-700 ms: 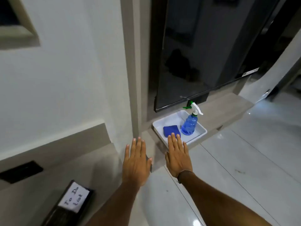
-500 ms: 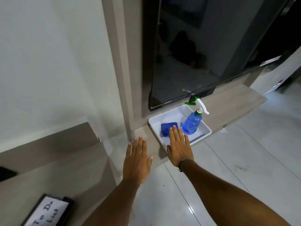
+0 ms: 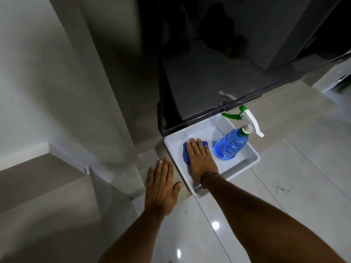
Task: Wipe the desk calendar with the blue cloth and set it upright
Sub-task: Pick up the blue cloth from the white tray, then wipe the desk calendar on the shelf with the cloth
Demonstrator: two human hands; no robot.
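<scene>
A folded blue cloth [image 3: 185, 153] lies in a white tray [image 3: 245, 165] on a low ledge. My right hand [image 3: 200, 158] rests flat on top of the cloth with fingers extended and covers most of it. My left hand [image 3: 161, 185] hovers flat and open over the ledge just left of the tray, holding nothing. The desk calendar is out of view now.
A blue spray bottle [image 3: 230, 144] with a white and green trigger stands in the tray right of the cloth. A large dark screen [image 3: 228, 63] hangs just above the tray's back edge. A pillar [image 3: 106, 92] rises to the left. Glossy floor tiles [image 3: 284, 186] spread right.
My right hand moved forward from the tray's near edge onto the blue cloth. The view swung right, so the "To Do List" calendar at the lower left left the frame.
</scene>
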